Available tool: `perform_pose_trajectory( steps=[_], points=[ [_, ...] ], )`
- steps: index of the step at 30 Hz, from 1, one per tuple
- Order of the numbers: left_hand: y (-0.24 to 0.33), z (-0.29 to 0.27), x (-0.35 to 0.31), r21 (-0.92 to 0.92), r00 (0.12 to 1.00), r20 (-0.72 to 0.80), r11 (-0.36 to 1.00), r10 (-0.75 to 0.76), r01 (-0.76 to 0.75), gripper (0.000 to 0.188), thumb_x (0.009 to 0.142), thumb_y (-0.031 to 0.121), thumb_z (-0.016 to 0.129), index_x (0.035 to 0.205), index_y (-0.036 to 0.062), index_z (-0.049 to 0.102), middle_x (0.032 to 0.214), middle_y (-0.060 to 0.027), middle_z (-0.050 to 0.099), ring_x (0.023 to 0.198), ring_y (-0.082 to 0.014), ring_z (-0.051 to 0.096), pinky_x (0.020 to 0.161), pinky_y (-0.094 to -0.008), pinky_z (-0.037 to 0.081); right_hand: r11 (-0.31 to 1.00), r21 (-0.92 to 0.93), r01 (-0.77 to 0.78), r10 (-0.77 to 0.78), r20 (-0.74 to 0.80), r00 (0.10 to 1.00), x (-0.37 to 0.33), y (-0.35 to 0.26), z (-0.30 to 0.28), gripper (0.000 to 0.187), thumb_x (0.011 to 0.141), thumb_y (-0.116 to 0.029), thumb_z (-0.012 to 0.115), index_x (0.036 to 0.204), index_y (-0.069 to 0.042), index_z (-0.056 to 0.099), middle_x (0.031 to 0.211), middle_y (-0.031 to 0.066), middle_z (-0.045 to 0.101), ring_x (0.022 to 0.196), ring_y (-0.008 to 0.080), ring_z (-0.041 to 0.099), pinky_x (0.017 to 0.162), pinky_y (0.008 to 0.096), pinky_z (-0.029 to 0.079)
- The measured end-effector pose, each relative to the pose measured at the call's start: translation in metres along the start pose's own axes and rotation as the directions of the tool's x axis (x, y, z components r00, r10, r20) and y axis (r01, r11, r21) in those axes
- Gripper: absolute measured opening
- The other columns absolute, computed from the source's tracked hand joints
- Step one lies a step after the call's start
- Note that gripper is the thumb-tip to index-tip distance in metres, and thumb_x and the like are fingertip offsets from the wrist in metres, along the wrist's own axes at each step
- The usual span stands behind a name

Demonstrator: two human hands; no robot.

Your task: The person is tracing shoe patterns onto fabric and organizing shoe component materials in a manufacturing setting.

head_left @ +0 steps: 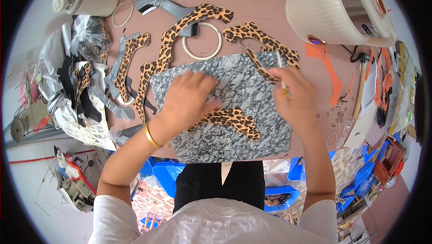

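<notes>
A curved leopard-print piece (231,121) lies on a grey speckled stone slab (216,147) in front of me. My left hand (189,95) is over the slab's left part, thumb and fingers apart, close to that piece's left end, which it partly hides. In my right hand (294,93), at the slab's right side, is a thin white pen-like tool (280,59), pointing up and away. By its fingertips ends a narrow leopard-print strip (257,64); whether they touch it I cannot tell. Beyond the slab sits another leopard-print piece (256,32).
Long leopard-print pieces (166,48), a tape roll (202,58) and a grey piece (166,3) lie farther back. A cream appliance (310,8) stands far right, near an orange piece (330,71). Black and silver scraps (54,55) crowd the left. Blue bins (164,179) stand below the table.
</notes>
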State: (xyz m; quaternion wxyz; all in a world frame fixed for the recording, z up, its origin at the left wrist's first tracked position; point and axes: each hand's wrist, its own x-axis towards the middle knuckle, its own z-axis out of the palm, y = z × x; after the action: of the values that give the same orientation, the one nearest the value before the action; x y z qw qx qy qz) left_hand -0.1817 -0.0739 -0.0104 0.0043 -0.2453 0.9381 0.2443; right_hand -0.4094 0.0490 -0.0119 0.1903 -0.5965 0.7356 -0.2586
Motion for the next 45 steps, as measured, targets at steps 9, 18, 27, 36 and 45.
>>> perform_pose_trajectory(
  steps=[9,18,27,36,45],
  points=[
    [-0.057,-0.037,0.012,0.121,0.871,-0.290,0.887,-0.397,0.445,0.021,0.082,0.018,0.065,0.095,0.0026,0.062,0.086,-0.0130,0.066,0.082,-0.0310,0.063,0.069,-0.0390,0.049,0.945,-0.314,0.093,-0.129,-0.096,0.987,0.060,0.049,0.016,0.030,0.080,-0.005,0.062,0.110,-0.006,0.060,0.095,0.0120,0.059,0.092,0.0296,0.058,0.077,0.0386,0.046],
    [-0.103,-0.008,-0.107,-0.158,0.678,-0.203,0.707,-0.706,0.689,0.040,0.067,0.029,0.081,0.086,-0.0003,0.063,0.075,-0.0148,0.064,0.071,-0.0307,0.064,0.066,-0.0372,0.050,0.912,-0.391,0.123,-0.220,-0.212,0.952,0.064,0.026,0.011,0.027,0.083,-0.004,0.059,0.110,-0.005,0.061,0.096,0.0125,0.058,0.097,0.0296,0.057,0.078,0.0381,0.046],
    [-0.121,-0.036,-0.133,-0.861,0.641,-0.204,0.447,-0.740,0.242,0.015,0.083,0.007,0.065,0.088,-0.0008,0.053,0.075,-0.0086,0.061,0.063,-0.0161,0.057,0.059,-0.0271,0.047,0.722,-0.691,0.033,0.122,0.174,0.977,0.136,-0.046,0.033,0.038,0.079,-0.004,0.058,0.117,-0.007,0.057,0.100,0.0095,0.061,0.097,0.0310,0.056,0.084,0.0389,0.046],
    [-0.210,-0.030,-0.087,0.149,0.706,-0.424,0.726,-0.567,0.672,0.070,0.062,0.048,0.079,0.112,0.0056,0.058,0.103,-0.0135,0.061,0.096,-0.0302,0.059,0.084,-0.0388,0.049,0.782,-0.470,0.409,-0.328,0.248,0.912,0.192,-0.044,0.095,0.030,0.079,-0.004,0.056,0.109,-0.008,0.059,0.098,0.0101,0.063,0.095,0.0307,0.058,0.082,0.0405,0.045],
    [-0.214,-0.041,-0.090,-0.235,0.618,-0.276,0.675,-0.736,0.699,0.042,0.072,0.026,0.058,0.105,0.0004,0.059,0.101,-0.0231,0.063,0.097,-0.0382,0.060,0.087,-0.0437,0.048,0.884,-0.024,0.467,-0.457,0.166,0.874,0.149,-0.139,0.060,0.031,0.069,-0.001,0.056,0.100,-0.006,0.061,0.085,0.0119,0.061,0.078,0.0300,0.059,0.070,0.0377,0.046]
  ],
)
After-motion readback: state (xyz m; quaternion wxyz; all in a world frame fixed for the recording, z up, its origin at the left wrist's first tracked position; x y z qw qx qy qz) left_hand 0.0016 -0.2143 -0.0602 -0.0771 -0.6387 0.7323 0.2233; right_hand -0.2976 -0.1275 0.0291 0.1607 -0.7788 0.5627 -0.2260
